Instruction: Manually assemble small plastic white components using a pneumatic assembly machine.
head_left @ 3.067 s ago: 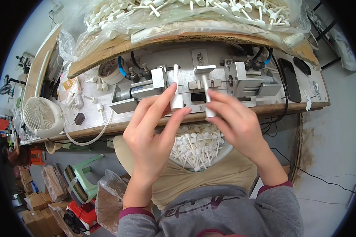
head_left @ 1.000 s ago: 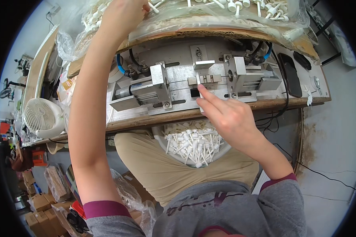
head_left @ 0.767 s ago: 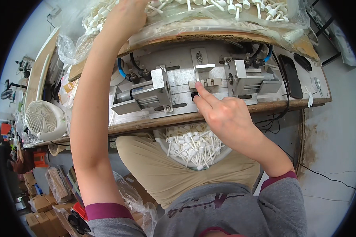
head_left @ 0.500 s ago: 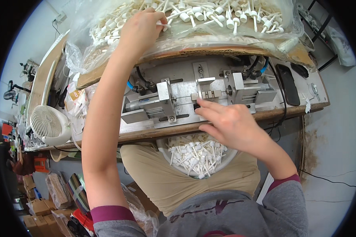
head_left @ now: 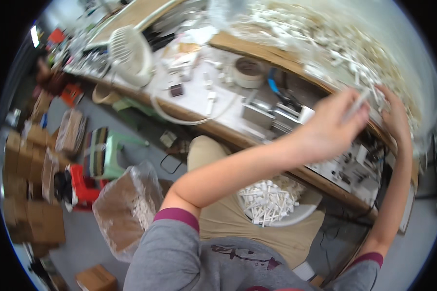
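My left hand (head_left: 336, 122) is raised over the bench's front edge. Its fingers are closed on a slim white plastic stick part (head_left: 358, 104). Farther right, my right hand (head_left: 397, 115) reaches to the edge of a heap of white capped stick parts (head_left: 342, 57) on clear plastic sheeting. Its finger and thumb are apart, with white pieces beside them; motion blurs the fingertips. Under my arms, the metal clamping fixture (head_left: 284, 118) on the bench is partly hidden. In my lap, a pale basin (head_left: 303, 213) holds more white stick parts (head_left: 269, 201).
On the bench stand a white fan (head_left: 130, 56) and a tape roll (head_left: 248, 72). A cardboard shelf edge (head_left: 272, 52) runs above the fixture. A plastic-lined box (head_left: 112, 213), a green stool (head_left: 115, 155), a red object (head_left: 85, 186) and stacked cartons (head_left: 39, 220) are on the floor at left.
The view has swung left. My left hand has come back from the heap with a white stick part, and my right hand has left the fixture and moved up to the heap.
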Action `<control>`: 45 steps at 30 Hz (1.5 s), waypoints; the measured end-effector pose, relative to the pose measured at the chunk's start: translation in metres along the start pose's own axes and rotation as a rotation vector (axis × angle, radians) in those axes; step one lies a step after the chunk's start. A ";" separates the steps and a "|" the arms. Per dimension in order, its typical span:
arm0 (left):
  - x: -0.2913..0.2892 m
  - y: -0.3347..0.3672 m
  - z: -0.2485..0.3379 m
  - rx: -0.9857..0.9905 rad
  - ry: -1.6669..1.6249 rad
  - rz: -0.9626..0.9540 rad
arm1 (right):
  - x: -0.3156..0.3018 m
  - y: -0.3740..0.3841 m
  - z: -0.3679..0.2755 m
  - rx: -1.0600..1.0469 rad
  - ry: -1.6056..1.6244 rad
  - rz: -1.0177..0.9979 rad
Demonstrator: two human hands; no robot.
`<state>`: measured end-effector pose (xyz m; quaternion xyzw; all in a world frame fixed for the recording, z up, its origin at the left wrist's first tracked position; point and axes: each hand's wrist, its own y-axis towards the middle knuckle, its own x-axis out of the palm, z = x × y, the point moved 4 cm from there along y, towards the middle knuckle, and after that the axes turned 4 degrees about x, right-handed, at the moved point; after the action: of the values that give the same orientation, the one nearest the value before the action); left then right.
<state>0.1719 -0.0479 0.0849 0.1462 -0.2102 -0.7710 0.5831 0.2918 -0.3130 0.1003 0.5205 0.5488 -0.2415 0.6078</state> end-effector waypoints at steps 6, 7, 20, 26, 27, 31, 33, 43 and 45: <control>-0.002 -0.065 -0.022 -0.223 -0.310 -0.251 | 0.014 0.027 -0.055 -0.007 0.071 -0.093; -0.007 -0.069 -0.014 -0.238 -0.275 -0.173 | 0.013 0.027 -0.058 -0.013 0.054 -0.080; -0.067 -0.144 0.033 0.070 0.181 0.270 | 0.037 0.016 0.040 0.199 0.303 0.005; -0.102 -0.188 0.034 -0.024 0.248 0.474 | 0.053 0.012 0.057 0.295 0.584 0.089; -0.105 -0.194 0.038 -0.031 0.283 0.501 | 0.055 0.013 0.049 0.300 0.635 0.103; -0.116 -0.205 0.051 0.017 0.313 0.611 | 0.046 0.012 0.065 0.236 0.648 0.115; -0.122 -0.208 0.051 -0.027 0.252 0.589 | 0.042 0.012 0.074 0.189 0.653 0.078; -0.095 -0.201 0.037 0.053 0.208 0.486 | 0.029 -0.007 0.013 0.100 0.273 0.190; -0.088 -0.194 0.032 0.028 0.195 0.423 | 0.026 -0.009 0.027 0.121 0.255 0.106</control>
<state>0.0191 0.0866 0.0147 0.1808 -0.1895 -0.6107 0.7473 0.3027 -0.3328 0.0693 0.6109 0.5777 -0.1735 0.5129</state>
